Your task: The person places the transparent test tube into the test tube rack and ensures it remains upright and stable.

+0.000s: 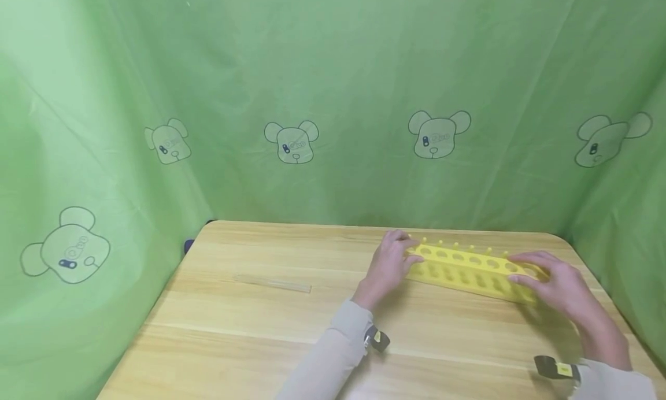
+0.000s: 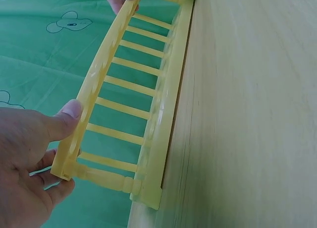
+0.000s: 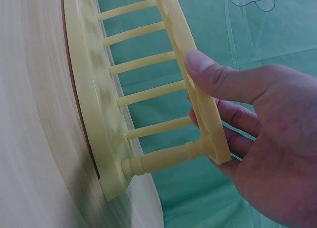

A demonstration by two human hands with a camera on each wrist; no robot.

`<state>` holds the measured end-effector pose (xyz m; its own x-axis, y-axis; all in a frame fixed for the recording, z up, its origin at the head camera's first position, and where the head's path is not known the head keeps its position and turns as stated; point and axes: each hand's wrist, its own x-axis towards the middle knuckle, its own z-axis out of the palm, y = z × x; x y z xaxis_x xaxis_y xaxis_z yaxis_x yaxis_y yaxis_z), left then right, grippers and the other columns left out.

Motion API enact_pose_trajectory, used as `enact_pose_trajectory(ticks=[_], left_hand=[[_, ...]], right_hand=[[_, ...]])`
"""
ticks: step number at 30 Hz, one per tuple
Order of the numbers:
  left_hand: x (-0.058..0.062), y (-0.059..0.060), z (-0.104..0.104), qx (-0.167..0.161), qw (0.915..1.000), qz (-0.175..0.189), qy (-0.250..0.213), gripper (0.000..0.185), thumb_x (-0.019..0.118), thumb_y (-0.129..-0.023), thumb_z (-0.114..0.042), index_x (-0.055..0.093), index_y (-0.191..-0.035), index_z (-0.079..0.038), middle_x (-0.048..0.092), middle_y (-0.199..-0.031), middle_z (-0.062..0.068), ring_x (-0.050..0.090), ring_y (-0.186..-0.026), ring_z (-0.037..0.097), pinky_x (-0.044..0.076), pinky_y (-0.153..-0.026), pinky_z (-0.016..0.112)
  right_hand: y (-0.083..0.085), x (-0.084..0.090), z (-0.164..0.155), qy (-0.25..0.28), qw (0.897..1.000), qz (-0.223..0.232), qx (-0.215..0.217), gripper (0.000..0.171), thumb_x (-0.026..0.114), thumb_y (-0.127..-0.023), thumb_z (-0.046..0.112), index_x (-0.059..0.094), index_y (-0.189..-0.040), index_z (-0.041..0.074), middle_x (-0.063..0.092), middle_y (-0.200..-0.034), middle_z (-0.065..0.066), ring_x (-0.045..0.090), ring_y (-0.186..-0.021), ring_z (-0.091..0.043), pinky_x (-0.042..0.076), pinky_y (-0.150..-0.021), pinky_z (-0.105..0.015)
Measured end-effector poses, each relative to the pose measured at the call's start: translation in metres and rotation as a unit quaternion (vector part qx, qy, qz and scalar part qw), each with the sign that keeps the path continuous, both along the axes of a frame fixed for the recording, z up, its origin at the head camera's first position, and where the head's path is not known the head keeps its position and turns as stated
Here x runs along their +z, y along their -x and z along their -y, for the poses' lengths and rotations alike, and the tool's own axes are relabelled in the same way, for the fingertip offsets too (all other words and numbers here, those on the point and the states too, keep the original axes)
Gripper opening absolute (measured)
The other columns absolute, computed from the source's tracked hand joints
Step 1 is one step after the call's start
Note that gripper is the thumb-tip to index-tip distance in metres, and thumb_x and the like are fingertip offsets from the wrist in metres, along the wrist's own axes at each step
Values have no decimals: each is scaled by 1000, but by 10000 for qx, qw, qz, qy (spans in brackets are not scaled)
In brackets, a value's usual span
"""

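Note:
A yellow test tube rack (image 1: 466,266), with a row of round holes in its top plate and pegs along the back, is at the right of the wooden table. My left hand (image 1: 386,267) grips the left end of the top plate, its thumb (image 2: 72,110) on the near edge and fingers curled beneath. At the other end, my right hand (image 1: 564,287) pinches the same plate between thumb (image 3: 205,69) and fingers. In both wrist views the rack's base (image 3: 91,104) is right at the tabletop. Away to the left lies a thin clear glass tube (image 1: 276,284).
The wooden table (image 1: 234,342) has rounded far corners. Green curtains (image 1: 359,174) printed with bear-head outlines hang behind it and along both sides. A dark blue object (image 1: 188,245) shows beside the table's far left edge.

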<state>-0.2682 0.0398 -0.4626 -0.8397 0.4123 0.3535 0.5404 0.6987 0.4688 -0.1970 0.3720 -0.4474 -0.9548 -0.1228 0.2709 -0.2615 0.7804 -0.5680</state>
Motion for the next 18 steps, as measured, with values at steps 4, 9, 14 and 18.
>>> enact_pose_trajectory(ticks=[4, 9, 14, 18], left_hand=[[0, -1, 2, 61, 10000, 45, 20, 44, 74, -92, -37, 71, -129, -14, 62, -131, 0, 53, -120, 11, 46, -102, 14], [1, -3, 4, 81, 9999, 76, -17, 44, 75, -91, -35, 71, -129, -13, 63, -130, 1, 53, -121, 12, 45, -103, 15], [3, -5, 6, 122, 9998, 111, -118, 43, 76, -90, -33, 72, -127, -12, 63, -129, 2, 54, -120, 13, 46, -103, 15], [3, -6, 8, 172, 9996, 180, -134, 43, 77, -90, -34, 72, -128, -13, 63, -128, 0, 55, -119, 13, 46, -102, 14]], right_hand=[[0, 0, 2, 31, 10000, 3, 27, 43, 80, -91, 17, 65, -128, 0, 57, -131, -33, 44, -120, -62, 26, -99, -85], [0, 1, 4, 28, 10000, 85, 34, 44, 79, -92, 19, 65, -129, 0, 57, -132, -32, 44, -121, -63, 26, -98, -85], [1, 3, 6, 59, 9998, 179, 31, 45, 79, -92, 20, 65, -130, 1, 56, -134, -32, 42, -123, -64, 25, -99, -85], [1, 3, 9, 81, 9996, 251, 32, 45, 79, -93, 20, 64, -131, 1, 55, -134, -33, 41, -123, -64, 24, -100, -85]])
